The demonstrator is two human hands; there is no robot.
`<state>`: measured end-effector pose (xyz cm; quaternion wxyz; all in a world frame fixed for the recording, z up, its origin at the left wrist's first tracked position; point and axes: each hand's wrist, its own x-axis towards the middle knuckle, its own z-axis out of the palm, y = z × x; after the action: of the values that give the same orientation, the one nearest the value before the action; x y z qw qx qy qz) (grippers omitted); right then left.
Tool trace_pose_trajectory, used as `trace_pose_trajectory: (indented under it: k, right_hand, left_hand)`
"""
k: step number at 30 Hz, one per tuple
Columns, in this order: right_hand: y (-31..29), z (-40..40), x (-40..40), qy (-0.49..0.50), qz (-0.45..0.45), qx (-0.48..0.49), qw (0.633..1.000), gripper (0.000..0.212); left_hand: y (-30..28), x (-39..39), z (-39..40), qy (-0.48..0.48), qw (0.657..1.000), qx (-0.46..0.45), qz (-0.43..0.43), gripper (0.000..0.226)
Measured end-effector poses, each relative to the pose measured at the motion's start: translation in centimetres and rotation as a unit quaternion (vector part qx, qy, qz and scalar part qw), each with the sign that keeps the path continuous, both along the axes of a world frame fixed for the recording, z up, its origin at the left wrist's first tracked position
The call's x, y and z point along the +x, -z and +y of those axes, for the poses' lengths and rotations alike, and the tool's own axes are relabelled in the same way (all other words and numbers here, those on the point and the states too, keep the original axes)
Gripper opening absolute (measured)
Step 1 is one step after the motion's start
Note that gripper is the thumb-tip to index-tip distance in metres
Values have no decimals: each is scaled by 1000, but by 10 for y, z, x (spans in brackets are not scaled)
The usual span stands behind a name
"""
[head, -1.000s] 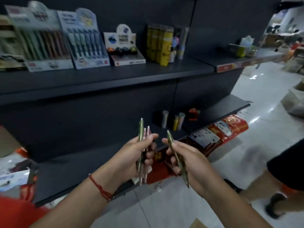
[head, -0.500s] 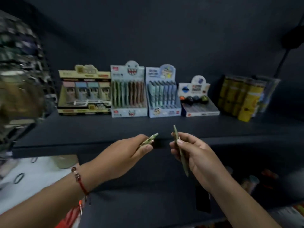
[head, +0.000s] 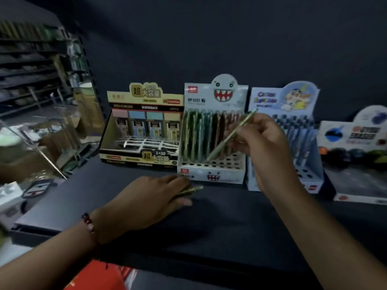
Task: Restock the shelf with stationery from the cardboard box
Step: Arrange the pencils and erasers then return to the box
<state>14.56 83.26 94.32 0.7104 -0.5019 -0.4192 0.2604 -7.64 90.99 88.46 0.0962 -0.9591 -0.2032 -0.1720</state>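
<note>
Slantwise, the slim pale-green pen (head: 231, 134), pinched by the right hand (head: 261, 143), tips toward the white monster-face display box (head: 211, 174); the left hand (head: 150, 197) grips more green pens (head: 192, 190) on the dark shelf (head: 219, 222).

Two bare forearms, no sleeves visible. Left hand (head: 146, 197): beaded bracelet (head: 89, 223) at wrist, well back from fingers (head: 182, 203); beads round, dark red, glossy, strung in single row. Right hand (head: 263, 143): wrist and forearm unadorned, no rings seen on fingers (head: 236, 130). Nails short, unpainted where visible. Image soft, finer detail unclear.
</note>
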Motion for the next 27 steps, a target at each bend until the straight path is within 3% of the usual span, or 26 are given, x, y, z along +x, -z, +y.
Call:
trace_pose_trajectory:
  k: [4, 10, 17, 21, 27]
  right_hand:
    - [-2, 30, -15, -22, -78, 0, 997, 5]
    - [9, 57, -27, 14, -227, -43, 973, 14]
    - [8, 70, -39, 63, -274, -63, 958, 13]
    - [10, 69, -43, 70, -286, -55, 954, 23]
    - [27, 76, -51, 61, -334, -102, 935, 12]
  left_hand:
    - [0, -9, 28, 65, 996, 61, 23, 53]
    - [-6, -19, 67, 66, 996, 53, -31, 54]
    - [-1, -30, 78, 74, 993, 12, -87, 55]
    - [-3, -33, 78, 69, 991, -5, -113, 64]
    - [-1, -35, 80, 67, 990, -22, -125, 64]
